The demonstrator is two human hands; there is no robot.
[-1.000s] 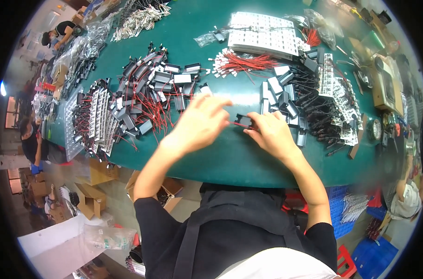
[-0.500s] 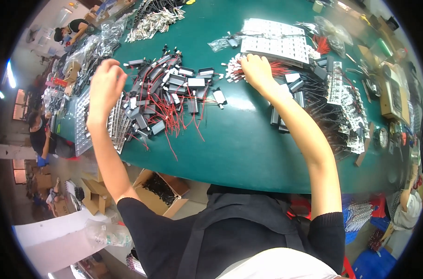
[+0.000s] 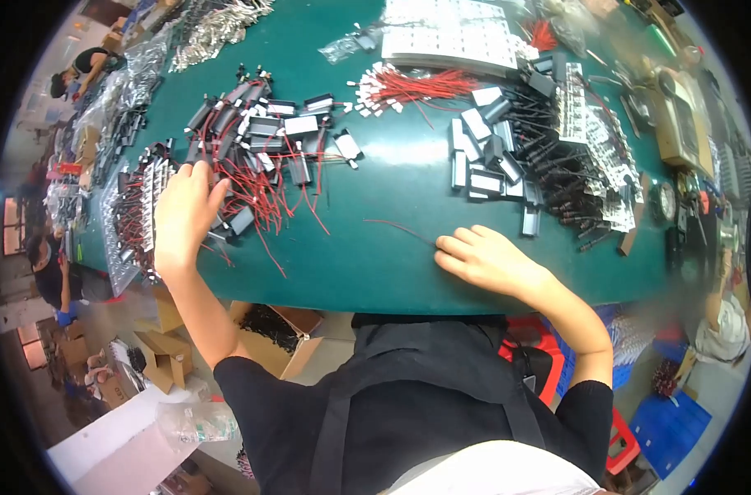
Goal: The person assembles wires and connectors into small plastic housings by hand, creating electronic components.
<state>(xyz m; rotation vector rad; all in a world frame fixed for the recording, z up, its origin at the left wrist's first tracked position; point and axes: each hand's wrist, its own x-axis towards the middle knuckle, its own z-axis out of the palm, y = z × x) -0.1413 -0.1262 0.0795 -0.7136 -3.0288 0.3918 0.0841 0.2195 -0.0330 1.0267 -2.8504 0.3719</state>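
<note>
My right hand [image 3: 489, 262] is low over the near part of the green table [image 3: 375, 276], its fingers pinched on one end of a thin red wire [image 3: 396, 226]. The wire's free end points left. At the left, my left hand [image 3: 184, 210] reaches between a pile of black box-shaped parts with red wires [image 3: 264, 136] and a stack of white strips [image 3: 151, 194]. Its thumb stands apart from the fingers, and nothing shows between them; the fingertips are partly hidden. A bundle of red wires with white connectors [image 3: 412, 87] lies beyond, at the middle.
White panels [image 3: 449, 37] are stacked at the back. On the right lie more black box-shaped parts [image 3: 491, 153] and black cables with white strips [image 3: 569, 107]. An open cardboard box [image 3: 301, 355] stands below the table's front edge. Other people are in the background.
My right hand has come from the red wire bundle toward me, drawing out one wire. My left hand has lowered onto the left side of the pile. The whole view has shifted slightly.
</note>
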